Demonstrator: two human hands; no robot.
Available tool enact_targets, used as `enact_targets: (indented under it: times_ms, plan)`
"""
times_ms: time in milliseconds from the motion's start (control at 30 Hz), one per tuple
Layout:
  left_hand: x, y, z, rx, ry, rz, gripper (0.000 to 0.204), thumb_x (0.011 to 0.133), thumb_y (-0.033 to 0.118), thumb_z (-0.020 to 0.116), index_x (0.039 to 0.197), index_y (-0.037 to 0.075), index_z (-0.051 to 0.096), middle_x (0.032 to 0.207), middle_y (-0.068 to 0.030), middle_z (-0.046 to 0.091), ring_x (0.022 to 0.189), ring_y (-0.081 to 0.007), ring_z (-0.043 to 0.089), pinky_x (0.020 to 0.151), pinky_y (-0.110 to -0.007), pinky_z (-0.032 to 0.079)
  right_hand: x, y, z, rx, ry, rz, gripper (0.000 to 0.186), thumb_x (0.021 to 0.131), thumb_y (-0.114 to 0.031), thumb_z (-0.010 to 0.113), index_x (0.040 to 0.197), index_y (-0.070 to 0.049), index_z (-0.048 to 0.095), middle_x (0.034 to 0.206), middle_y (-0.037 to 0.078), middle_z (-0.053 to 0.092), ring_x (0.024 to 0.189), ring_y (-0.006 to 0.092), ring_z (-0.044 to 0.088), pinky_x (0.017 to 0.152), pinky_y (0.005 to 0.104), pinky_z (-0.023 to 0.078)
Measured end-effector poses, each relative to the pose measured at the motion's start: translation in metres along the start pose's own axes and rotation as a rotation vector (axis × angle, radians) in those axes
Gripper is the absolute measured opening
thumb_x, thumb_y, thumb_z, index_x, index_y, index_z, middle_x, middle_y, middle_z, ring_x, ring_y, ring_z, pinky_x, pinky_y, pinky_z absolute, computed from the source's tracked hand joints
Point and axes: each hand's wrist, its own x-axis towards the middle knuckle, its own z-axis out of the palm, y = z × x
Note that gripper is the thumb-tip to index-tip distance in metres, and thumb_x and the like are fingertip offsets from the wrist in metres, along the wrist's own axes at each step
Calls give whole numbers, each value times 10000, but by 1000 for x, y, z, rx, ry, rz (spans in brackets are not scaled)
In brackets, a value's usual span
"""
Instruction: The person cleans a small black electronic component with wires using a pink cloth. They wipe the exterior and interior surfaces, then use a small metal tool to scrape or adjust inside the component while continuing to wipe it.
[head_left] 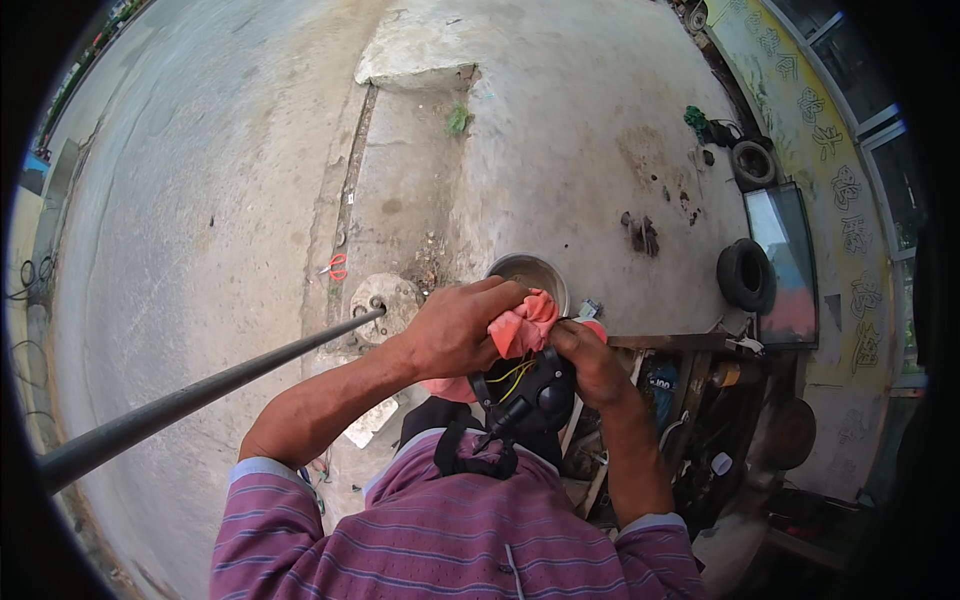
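Note:
A crumpled coral-pink cloth (524, 326) is bunched up in front of my body. My left hand (452, 325) comes over it from the left, its fingers curled around the cloth. On the other side my right hand (590, 362) is closed against the cloth's edge, thumb bent inward; its remaining fingers are mostly hidden. Just below the hands, a black device (548, 392) with thin yellow wires and a strap sits close to my chest. Beyond the cloth stands a round metal basin (532, 268), its near side covered by my hands.
A grey pole (215, 388) slants up from a round concrete base (388, 292) on the left. Red-handled scissors (336, 267) lie on the ground. To the right are a cluttered bench (700, 400), tires (745, 275), and a glass panel (782, 262) against the wall.

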Motion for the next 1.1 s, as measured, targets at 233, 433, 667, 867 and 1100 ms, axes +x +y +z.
enact_targets:
  times_ms: [233,433,667,867,1100]
  plan:
    - [13,-6,-8,-408,164,-356,238,902,229,569,957,-2,581,862,-136,652,774,-284,628,727,-384,495,-18,3,1,-273,46,-26,462,983,-319,553,1274,39,539,1149,83,631,1041,144,570,946,298,451]
    - [13,26,-5,-89,-162,123,278,880,172,620,1099,0,616,1197,-195,581,1105,-367,582,930,-427,473,-12,6,8,-623,149,-352,403,850,-258,672,1160,-7,616,1033,98,679,944,175,646,863,329,504]
    - [-21,1,2,-196,-119,175,427,852,218,698,1234,41,623,1352,-171,540,1216,-339,553,1014,-440,443,-20,31,2,-503,291,-413,481,738,-243,708,1125,34,633,1061,157,682,1007,245,658,894,355,498]
    - [-82,-48,9,-487,-115,-139,430,864,155,704,1263,22,616,1225,-135,641,1200,-275,580,1072,-404,403,-37,5,-4,-644,186,-434,590,647,-207,694,1183,29,619,1081,156,676,1032,249,640,978,347,458]
    - [-74,-31,-22,-503,35,11,467,865,277,724,1252,30,637,1214,-123,620,1177,-253,554,990,-395,427,-29,-16,4,-869,136,-578,600,629,-213,682,1185,3,621,1099,184,670,1033,374,637,1007,421,457]
